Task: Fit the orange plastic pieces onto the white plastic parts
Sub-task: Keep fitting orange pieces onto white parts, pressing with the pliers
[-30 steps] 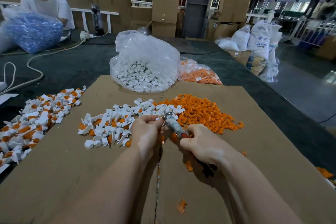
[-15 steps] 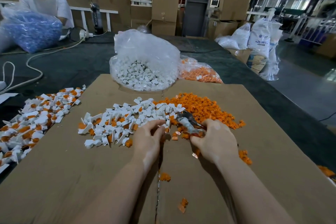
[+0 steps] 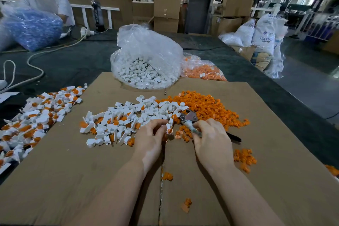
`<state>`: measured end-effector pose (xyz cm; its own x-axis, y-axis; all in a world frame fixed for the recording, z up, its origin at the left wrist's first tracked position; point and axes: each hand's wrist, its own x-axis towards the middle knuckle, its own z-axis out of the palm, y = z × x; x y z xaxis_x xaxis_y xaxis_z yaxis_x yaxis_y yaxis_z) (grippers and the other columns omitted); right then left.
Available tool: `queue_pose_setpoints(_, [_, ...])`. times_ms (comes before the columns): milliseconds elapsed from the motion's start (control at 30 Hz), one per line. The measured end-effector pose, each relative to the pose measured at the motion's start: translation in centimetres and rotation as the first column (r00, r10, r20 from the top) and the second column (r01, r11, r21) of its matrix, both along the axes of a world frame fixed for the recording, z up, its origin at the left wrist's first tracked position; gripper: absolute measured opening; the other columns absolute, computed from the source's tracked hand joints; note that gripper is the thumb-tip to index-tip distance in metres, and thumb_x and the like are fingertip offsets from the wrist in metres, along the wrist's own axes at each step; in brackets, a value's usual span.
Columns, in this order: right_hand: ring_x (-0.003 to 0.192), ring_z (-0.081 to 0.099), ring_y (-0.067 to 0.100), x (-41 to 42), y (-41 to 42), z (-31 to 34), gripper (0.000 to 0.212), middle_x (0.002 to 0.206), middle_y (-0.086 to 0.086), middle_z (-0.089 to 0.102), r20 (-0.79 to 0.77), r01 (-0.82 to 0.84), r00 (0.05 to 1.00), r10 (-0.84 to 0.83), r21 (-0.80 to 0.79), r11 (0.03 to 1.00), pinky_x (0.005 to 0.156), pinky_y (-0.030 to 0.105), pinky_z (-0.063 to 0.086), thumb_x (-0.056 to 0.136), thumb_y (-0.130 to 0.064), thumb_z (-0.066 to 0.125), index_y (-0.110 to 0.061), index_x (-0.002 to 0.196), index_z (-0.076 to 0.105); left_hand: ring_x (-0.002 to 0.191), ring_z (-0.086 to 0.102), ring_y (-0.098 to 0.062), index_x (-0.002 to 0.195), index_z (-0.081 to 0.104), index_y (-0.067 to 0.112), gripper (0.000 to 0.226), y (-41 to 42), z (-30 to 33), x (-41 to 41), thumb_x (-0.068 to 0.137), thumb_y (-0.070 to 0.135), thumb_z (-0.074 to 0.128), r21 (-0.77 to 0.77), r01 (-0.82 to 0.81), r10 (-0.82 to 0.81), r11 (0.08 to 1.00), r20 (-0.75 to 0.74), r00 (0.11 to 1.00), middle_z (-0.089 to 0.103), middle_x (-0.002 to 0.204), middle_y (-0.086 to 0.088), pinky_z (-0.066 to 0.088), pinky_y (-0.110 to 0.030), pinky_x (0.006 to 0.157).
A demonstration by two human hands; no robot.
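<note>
Orange pieces (image 3: 205, 108) lie in a loose heap on the cardboard sheet (image 3: 275, 134) just beyond our right hand, touching a heap of white parts (image 3: 128, 117) that spreads to the left in front of us, some of them already showing orange among the white. Our left hand (image 3: 152, 135) pinches one white part (image 3: 169, 126) with an orange piece showing at its lower end, fingers curled round it. Our right hand (image 3: 211, 139) grips the handle of a metal hand tool (image 3: 188, 118), its head pointing up toward the orange heap, close beside the held part. At the far left, half off the cardboard, we see a pile of fitted parts (image 3: 36, 115), white with orange in them, which we judge to be the finished ones. A fair share looks done, then, but much is left: the two heaps before us are large, and behind them stand a clear bag of white parts (image 3: 146, 60) and a bag of orange pieces (image 3: 201, 69), both still holding plenty. A few orange pieces are scattered near our wrists. We judge the current piece to be mid-fitting; whether it is fully seated we cannot tell.
</note>
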<state>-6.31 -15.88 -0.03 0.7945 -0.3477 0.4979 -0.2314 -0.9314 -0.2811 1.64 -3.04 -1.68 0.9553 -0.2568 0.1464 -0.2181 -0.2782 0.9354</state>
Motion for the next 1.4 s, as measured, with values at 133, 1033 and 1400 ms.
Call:
queue_pose_setpoints(133, [0.099, 0.055, 0.019, 0.3, 1.1, -0.1, 0.019, 0.099, 0.003, 0.065, 0.021, -0.158, 0.987, 0.157, 0.137, 0.978, 0.085, 0.027, 0.043, 0.086, -0.008, 0.062, -0.012, 0.103, 0.068, 0.095, 0.060, -0.010, 0.099, 0.070, 0.020, 0.017, 0.0, 0.0, 0.0, 0.091, 0.014, 0.057, 0.016, 0.022, -0.022, 1.000, 0.030, 0.999, 0.068, 0.096, 0.004, 0.041, -0.011, 0.076])
queue_pose_setpoints(1033, [0.080, 0.059, 0.024, 0.7, 2.3, -1.6, 0.008, 0.082, 0.004, 0.066, 0.195, -0.138, 0.975, 0.104, 0.175, 0.975, 0.071, 0.037, 0.048, 0.079, -0.004, 0.069, -0.009, 0.085, 0.069, 0.079, 0.053, 0.002, 0.101, 0.064, 0.029, 0.024, 0.1, 0.0, -0.9, 0.084, 0.013, 0.066, 0.077, 0.033, -0.041, 0.996, 0.116, 0.992, 0.059, 0.087, 0.016, 0.037, -0.002, 0.065])
queue_pose_setpoints(1400, [0.074, 0.059, 0.024, 0.8, 2.5, -2.0, 0.002, 0.077, 0.001, 0.066, 0.063, 0.004, 0.998, -0.007, 0.052, 0.999, 0.069, 0.036, 0.041, 0.079, -0.014, 0.072, -0.014, 0.077, 0.071, 0.132, 0.034, -0.024, 0.141, 0.037, 0.009, 0.048, -0.5, -0.3, -0.1, 0.094, -0.001, 0.041, 0.237, -0.175, 0.161, 0.956, 0.076, 0.984, 0.035, 0.144, -0.009, 0.026, -0.029, 0.111])
